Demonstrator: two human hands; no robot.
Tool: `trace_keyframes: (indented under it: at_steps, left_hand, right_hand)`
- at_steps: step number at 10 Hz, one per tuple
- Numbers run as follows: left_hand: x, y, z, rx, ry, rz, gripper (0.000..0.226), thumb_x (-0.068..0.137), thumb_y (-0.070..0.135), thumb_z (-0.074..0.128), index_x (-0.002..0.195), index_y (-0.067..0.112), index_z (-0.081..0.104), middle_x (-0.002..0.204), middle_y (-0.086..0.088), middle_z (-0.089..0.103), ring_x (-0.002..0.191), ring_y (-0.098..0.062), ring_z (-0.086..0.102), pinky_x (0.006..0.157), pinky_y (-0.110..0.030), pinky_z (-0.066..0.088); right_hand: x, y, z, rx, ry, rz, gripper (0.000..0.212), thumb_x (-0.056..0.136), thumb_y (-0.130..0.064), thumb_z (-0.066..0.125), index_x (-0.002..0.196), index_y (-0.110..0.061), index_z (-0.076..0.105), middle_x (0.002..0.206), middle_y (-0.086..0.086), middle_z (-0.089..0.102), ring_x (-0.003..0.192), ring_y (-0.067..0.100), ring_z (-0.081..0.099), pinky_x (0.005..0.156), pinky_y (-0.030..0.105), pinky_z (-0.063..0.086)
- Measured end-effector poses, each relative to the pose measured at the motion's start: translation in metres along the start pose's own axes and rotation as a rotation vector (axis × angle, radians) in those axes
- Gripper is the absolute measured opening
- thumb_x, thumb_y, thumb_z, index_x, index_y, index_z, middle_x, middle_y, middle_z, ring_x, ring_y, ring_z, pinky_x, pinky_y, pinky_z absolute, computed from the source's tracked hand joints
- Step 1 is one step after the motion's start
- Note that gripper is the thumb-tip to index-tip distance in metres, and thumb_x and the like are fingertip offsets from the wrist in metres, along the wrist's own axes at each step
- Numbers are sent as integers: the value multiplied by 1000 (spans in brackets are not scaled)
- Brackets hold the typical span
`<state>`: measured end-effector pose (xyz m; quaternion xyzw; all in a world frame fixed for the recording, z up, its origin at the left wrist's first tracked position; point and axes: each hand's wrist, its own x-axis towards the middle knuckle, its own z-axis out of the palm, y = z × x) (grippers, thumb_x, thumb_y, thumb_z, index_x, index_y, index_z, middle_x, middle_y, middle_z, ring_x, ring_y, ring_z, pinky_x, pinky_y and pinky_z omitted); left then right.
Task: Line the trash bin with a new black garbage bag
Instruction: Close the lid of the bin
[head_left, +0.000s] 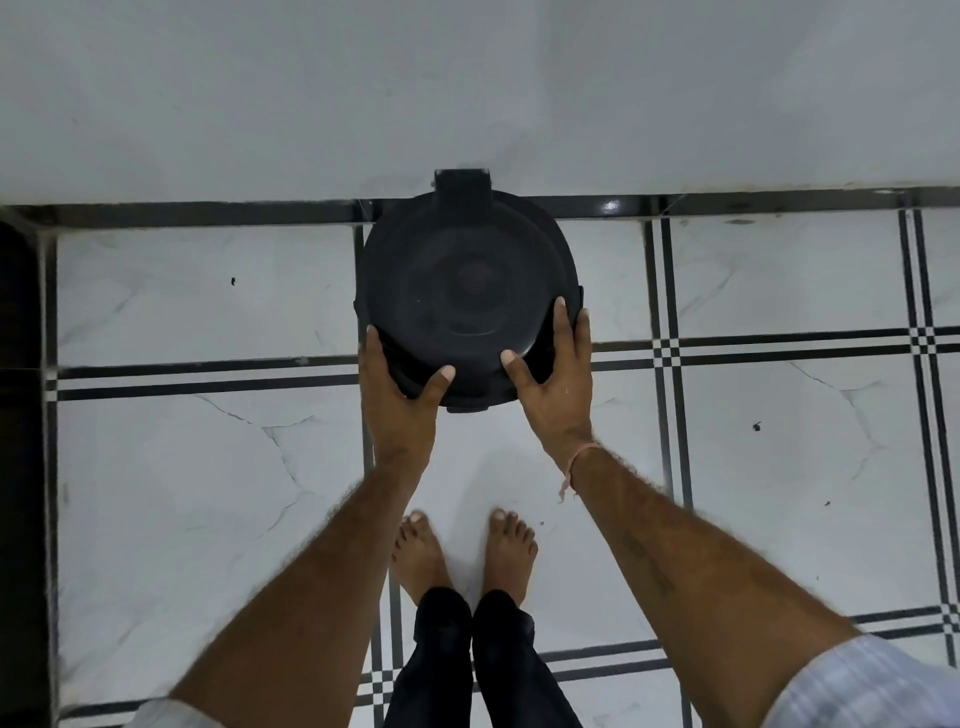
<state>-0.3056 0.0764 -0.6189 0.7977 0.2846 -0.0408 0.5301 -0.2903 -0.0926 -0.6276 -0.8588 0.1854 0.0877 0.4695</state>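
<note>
A round black trash bin (467, 291) stands on the tiled floor against the white wall, seen from straight above. Its black lid is down and a hinge block sticks out at the far side. My left hand (402, 395) grips the bin's near left edge, thumb on top of the lid. My right hand (550, 374) grips the near right edge, thumb on the lid and fingers down the side. No garbage bag is in view.
White marble-look floor tiles (208, 467) with black stripe borders spread all around. A white wall (467, 93) rises just behind the bin. My bare feet (462, 551) stand just behind my hands. A dark object (21, 415) fills the left edge.
</note>
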Motion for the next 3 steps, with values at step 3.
trace_keyframes:
  at_steps: [3]
  left_hand:
    - [-15,43,-43,142,-90,-35,103,85,50,78,164,23,17,172,-8,14,158,-27,17,124,-51,30]
  right_hand:
    - [-17,-55,-51,-114,-78,-26,82,100,-50,62,167,-31,18,176,5,8,163,25,8,129,45,24]
